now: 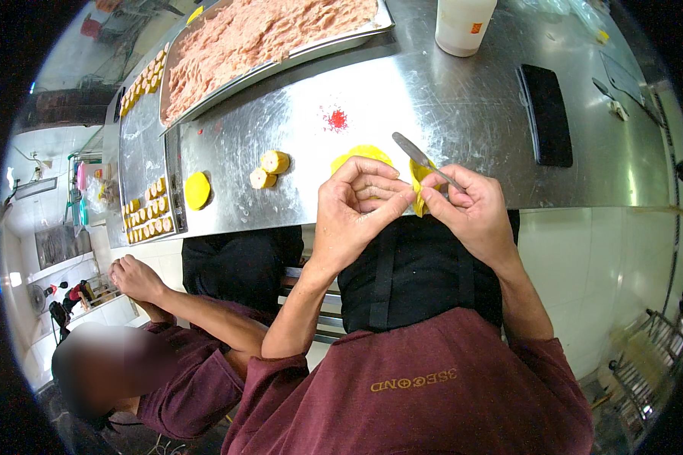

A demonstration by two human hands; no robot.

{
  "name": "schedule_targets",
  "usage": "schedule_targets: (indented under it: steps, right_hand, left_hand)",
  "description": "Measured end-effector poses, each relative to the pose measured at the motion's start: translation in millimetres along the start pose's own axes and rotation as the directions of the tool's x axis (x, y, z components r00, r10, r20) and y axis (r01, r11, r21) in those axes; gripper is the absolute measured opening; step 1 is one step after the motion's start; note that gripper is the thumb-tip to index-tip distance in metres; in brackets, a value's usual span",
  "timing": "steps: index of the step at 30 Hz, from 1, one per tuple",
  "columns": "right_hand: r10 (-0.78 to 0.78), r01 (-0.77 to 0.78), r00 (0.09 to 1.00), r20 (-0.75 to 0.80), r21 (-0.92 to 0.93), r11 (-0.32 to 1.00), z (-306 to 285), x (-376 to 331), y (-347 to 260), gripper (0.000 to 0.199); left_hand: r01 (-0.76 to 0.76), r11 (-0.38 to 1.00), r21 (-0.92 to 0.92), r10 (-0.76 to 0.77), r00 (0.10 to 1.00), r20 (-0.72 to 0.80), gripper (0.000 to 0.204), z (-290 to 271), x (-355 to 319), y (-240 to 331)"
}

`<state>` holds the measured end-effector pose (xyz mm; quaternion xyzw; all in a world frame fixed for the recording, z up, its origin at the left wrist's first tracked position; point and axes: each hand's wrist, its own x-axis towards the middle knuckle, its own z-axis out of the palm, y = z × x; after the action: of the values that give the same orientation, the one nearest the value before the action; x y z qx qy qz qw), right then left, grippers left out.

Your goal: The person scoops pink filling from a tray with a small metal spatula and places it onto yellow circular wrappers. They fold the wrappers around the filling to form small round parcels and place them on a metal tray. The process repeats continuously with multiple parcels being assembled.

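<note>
My right hand [474, 211] is closed around the handle of a metal filling spatula [411, 149], its flat blade pointing up and left. Its thumb and finger also pinch a thin yellow dough wrapper [418, 180], which hangs folded at the table's front edge. My left hand [363, 206] has curled fingers, with the thumb tip against the wrapper's left edge; its palm side is partly hidden. Just behind the left hand lie more yellow wrappers [363, 152], partly covered by it. To the left stand two yellow-wrapped dumplings [275, 161] with pale filling, touching each other.
A large metal tray [303, 57] of pink minced filling sits at the back. Farther left, another tray [147, 168] carries rows of dumplings, near a round yellow wrapper [197, 190]. Red bits [336, 119], a white tub [463, 30] and a black phone [546, 114] are on the metal table. A co-worker [197, 341] sits left.
</note>
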<state>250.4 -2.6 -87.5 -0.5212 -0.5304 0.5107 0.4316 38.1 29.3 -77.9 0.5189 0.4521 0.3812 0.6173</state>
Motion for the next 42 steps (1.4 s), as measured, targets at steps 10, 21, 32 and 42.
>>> schedule_targets:
  steps: [10, 21, 32, 42]
  right_hand:
    - [0.119, -0.100, 0.991, -0.055, 0.264, 0.959, -3, -3, 1, 0.012]
    - [0.129, -0.138, 0.990, 0.052, 0.408, 0.902, 4, 1, 3, 0.019]
    - [0.089, -0.076, 0.995, -0.035, 0.283, 0.956, 15, -2, 3, 0.013]
    - [0.036, -0.034, 0.995, -0.089, 0.029, 0.999, 3, -2, 3, 0.010]
  left_hand:
    - [-0.038, 0.993, 0.108, 0.055, 0.986, -0.159, 0.027, -18, 5, -6]
    - [-0.101, 0.917, 0.387, 0.111, 0.994, -0.005, 0.014, -12, 0, 7]
    - [-0.038, 0.934, 0.355, 0.034, 0.999, 0.018, 0.017, -9, -2, 10]
    - [0.074, 0.982, 0.175, -0.068, 0.997, -0.039, 0.021, -13, -1, 1]
